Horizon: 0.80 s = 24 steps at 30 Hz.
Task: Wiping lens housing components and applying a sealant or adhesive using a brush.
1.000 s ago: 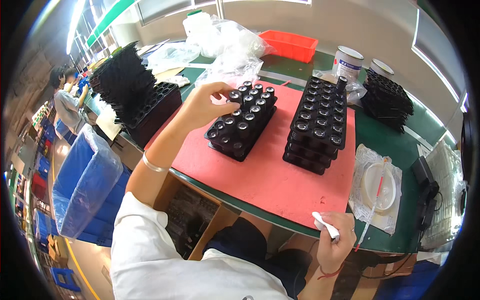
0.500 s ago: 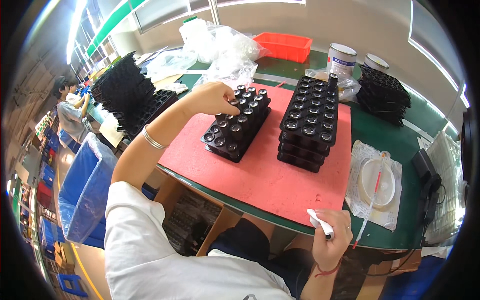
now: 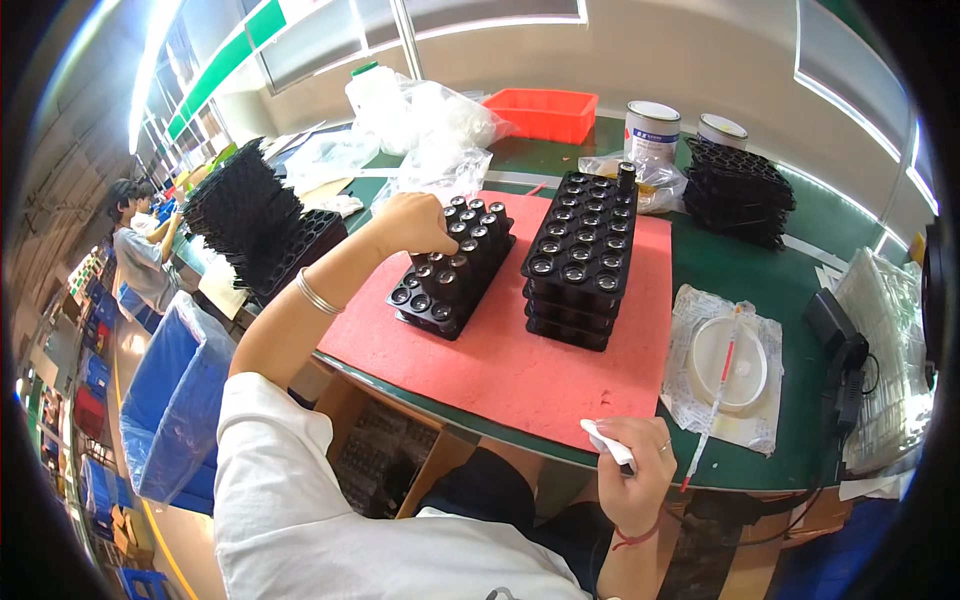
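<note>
On the pink mat (image 3: 480,390), a black tray (image 3: 450,334) holds several black cylindrical parts (image 3: 446,284) with glassy, ring-shaped tops. My left hand (image 3: 415,222) reaches over its left side, fingers curled down among the parts; whatever is between the fingertips is hidden. Just right stands a stack of black trays (image 3: 570,325), its top one filled with similar parts. A single cylinder (image 3: 626,178) rises upright at its far right corner. By the mat's near right edge, my right hand (image 3: 640,465) is closed around a white cloth (image 3: 603,440), with a dark end of something below it.
Right of the mat, a round white dish (image 3: 728,368) lies on wrapping with a red-and-white stick (image 3: 722,385) across it. Cans (image 3: 652,130), stacked black trays (image 3: 738,195) and a red bin (image 3: 545,115) stand behind. A blue-lined bin (image 3: 175,400) stands left; co-workers sit beyond.
The view has shifted, so the table sits farther left and slightly lower. My left hand has moved slightly nearer along the tray's left side. My right hand still grips the cloth.
</note>
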Each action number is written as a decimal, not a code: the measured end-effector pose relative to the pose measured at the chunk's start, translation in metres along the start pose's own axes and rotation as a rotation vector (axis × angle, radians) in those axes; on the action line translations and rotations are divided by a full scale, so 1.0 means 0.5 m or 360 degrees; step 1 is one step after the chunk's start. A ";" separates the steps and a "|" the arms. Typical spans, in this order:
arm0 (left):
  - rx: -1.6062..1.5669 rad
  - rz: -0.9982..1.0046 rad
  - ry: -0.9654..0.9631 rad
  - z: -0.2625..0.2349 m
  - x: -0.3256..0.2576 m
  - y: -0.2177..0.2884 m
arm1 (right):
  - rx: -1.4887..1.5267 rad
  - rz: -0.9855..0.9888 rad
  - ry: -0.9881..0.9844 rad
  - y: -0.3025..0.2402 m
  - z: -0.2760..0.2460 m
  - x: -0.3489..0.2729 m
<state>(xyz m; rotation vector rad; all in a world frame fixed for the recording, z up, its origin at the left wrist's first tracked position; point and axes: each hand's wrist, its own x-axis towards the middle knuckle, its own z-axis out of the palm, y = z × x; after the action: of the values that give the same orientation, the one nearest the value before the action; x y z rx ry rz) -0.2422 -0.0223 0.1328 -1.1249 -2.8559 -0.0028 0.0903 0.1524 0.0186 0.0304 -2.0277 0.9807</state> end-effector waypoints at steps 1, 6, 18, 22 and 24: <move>-0.0045 -0.0021 -0.0047 -0.009 -0.002 0.008 | 0.0008 0.0001 -0.0003 0.000 -0.001 0.001; 0.0009 -0.0026 -0.0138 -0.017 0.003 0.005 | 0.0031 -0.0008 -0.0002 0.000 -0.001 0.002; -0.0053 0.0063 -0.0209 -0.044 0.003 0.005 | 0.0015 -0.0025 -0.0010 0.002 0.000 0.003; -0.0086 -0.0051 -0.0047 -0.091 -0.032 0.024 | 0.0013 -0.0036 -0.0003 0.005 0.000 0.005; 0.0002 -0.0002 0.0380 -0.098 -0.065 -0.002 | 0.0017 -0.0065 -0.0010 0.000 0.003 0.004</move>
<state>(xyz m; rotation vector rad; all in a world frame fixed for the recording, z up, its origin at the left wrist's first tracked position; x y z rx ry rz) -0.2158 -0.0466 0.1796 -1.0447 -2.6456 -0.1265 0.0881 0.1521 0.0194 0.0808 -2.0198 0.9669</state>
